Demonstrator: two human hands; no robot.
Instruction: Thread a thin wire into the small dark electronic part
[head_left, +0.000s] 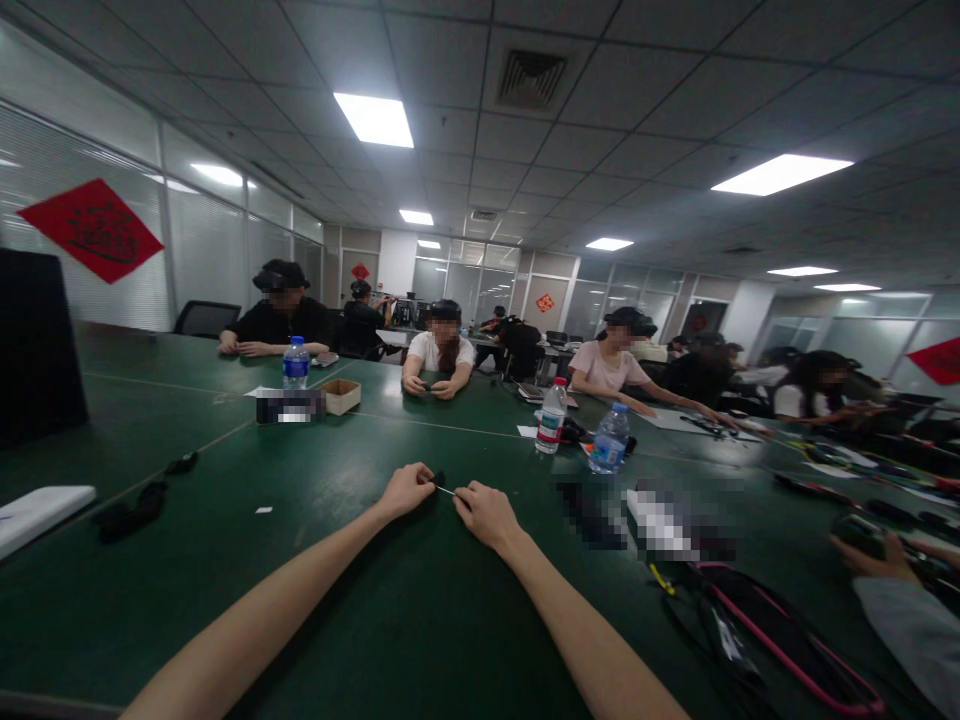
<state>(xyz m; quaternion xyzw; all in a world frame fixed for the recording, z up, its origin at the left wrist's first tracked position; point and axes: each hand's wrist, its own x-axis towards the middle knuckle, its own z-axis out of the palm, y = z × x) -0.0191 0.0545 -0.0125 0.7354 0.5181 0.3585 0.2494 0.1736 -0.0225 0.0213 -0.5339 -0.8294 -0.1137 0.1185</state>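
Over the middle of the green table [337, 570], my left hand [409, 490] is closed in a pinch on a small black object [439, 480], too small to identify. My right hand [486, 512] is pinched on a thin pale stick [446, 491], which spans the short gap to the black object. Whether the stick's far tip enters the black object or only touches it, I cannot tell. Both forearms reach in from the near edge of the table.
Two water bottles [552, 418] [609, 440] stand right of centre; another bottle [295, 364] is beside a small open box [343, 397]. Black straps [133, 510] and a white case [41, 515] lie left. A pink-edged pouch [787, 635] and cables lie right, near another person's hand [877, 555].
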